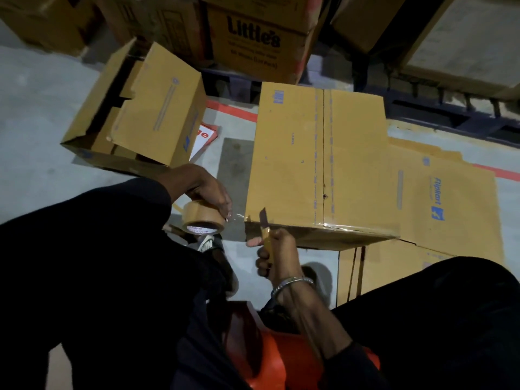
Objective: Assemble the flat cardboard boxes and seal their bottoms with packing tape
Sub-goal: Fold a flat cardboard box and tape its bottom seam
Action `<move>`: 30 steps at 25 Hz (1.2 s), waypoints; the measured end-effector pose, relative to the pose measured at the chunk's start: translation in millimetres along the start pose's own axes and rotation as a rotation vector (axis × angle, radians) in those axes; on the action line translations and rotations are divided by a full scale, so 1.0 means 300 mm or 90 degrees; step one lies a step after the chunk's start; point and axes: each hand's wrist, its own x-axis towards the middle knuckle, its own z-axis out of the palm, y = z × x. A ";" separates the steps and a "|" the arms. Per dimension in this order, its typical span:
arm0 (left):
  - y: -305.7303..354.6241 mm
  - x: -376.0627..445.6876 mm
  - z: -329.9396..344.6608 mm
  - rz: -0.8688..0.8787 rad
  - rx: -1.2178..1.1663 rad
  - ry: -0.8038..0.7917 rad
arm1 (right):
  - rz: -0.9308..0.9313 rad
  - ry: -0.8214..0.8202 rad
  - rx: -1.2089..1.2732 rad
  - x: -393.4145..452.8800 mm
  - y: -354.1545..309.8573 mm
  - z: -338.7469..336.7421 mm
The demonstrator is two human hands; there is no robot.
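An assembled cardboard box (292, 153) stands bottom-up on the floor in front of me, with clear tape running along its centre seam and over the near edge. My left hand (209, 191) holds a roll of brown packing tape (202, 217) just left of the box's near-left corner. A short strip of tape stretches from the roll to that corner. My right hand (274, 250) grips a yellow utility knife (264, 225), blade up, at the box's near edge beside the strip.
A second assembled box (140, 108) lies tilted at the left with open flaps. Flat Flipkart boxes (444, 201) lie under and right of the taped box. Stacked cartons, one marked Little's (253, 38), stand behind. I sit on an orange stool (281, 356).
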 end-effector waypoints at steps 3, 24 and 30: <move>0.001 -0.007 -0.002 -0.008 -0.022 -0.004 | -0.049 0.042 0.006 -0.002 0.026 0.058; 0.041 -0.016 -0.007 -0.020 0.014 0.039 | -0.409 0.223 -0.699 0.043 0.081 0.215; 0.038 0.006 -0.012 -0.009 0.045 0.057 | -0.401 0.171 -0.671 0.085 0.086 0.160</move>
